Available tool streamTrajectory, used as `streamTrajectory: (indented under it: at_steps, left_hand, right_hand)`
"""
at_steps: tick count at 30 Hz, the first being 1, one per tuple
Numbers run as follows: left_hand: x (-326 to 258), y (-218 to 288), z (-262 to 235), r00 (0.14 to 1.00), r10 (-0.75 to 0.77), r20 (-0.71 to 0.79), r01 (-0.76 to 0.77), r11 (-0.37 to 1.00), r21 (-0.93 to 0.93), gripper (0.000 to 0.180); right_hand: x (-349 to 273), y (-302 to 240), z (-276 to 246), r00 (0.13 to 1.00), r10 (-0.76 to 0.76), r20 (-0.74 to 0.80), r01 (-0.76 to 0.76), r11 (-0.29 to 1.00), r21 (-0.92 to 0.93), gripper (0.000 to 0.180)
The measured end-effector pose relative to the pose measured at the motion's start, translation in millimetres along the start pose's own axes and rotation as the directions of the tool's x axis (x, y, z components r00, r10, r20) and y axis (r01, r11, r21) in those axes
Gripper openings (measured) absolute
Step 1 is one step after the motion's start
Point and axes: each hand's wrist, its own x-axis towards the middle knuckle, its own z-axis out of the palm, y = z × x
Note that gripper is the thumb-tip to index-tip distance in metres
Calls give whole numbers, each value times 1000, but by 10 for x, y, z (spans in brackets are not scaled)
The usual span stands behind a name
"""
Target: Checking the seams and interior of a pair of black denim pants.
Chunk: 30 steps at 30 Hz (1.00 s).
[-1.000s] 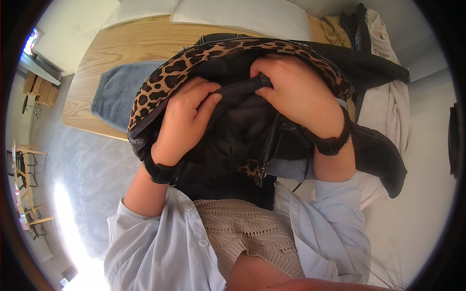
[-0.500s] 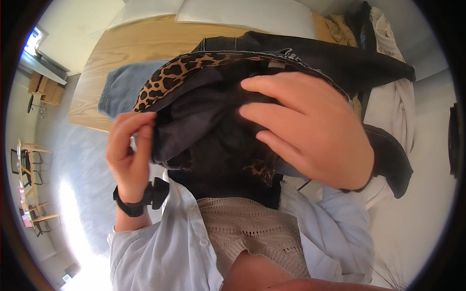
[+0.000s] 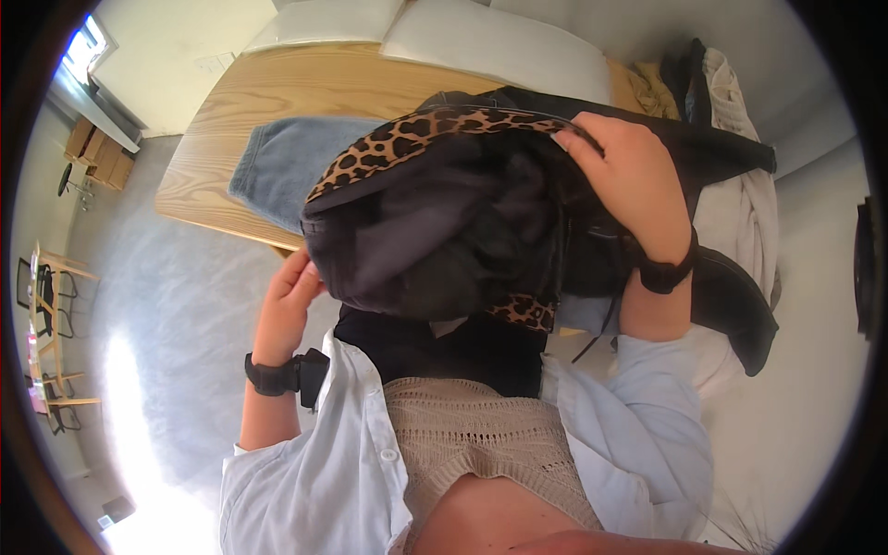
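A black garment (image 3: pixel 416 222), which looks like a pair of trousers, is held up in front of me with its waist spread wide. Leopard-print lining (image 3: pixel 407 139) runs along the inside of the waistband, and a second leopard patch shows at the near edge. My left hand (image 3: pixel 294 294) pinches the garment's left side between thumb and fingers. At the upper right of the waist, my right hand (image 3: pixel 634 176) is closed over the edge, thumb inside; its fingertips are partly hidden. How far the garment hangs below cannot be seen.
Blue-grey denim (image 3: pixel 287 166) lies on the wooden table (image 3: pixel 305 79). Another black garment (image 3: pixel 712 143) stretches behind to the right, beside a cream knit piece (image 3: pixel 740 222). White packages (image 3: pixel 499 55) line the table's back. Cardboard boxes (image 3: pixel 97 153) stand far left.
My right hand has moved from over the waist opening to its upper right edge and taken hold. The left hand has shifted lower and right, and the opening is spread wider.
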Motion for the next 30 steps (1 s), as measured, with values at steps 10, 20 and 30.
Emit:
streamTrajectory:
  at_steps: [10,20,30]
  left_hand:
    - [184,243,184,906,102,410,-86,995,-57,51]
    - [633,617,-359,871,345,-350,-467,801,-374,21]
    - [299,75,-623,568,598,-566,-575,780,247,23]
  right_hand:
    - [301,92,-428,923,384,-30,-231,614,755,26]
    - [562,-424,31,987,25,-158,159,-51,986,37]
    - [259,-267,358,926,-309,216,37,644,764,38]
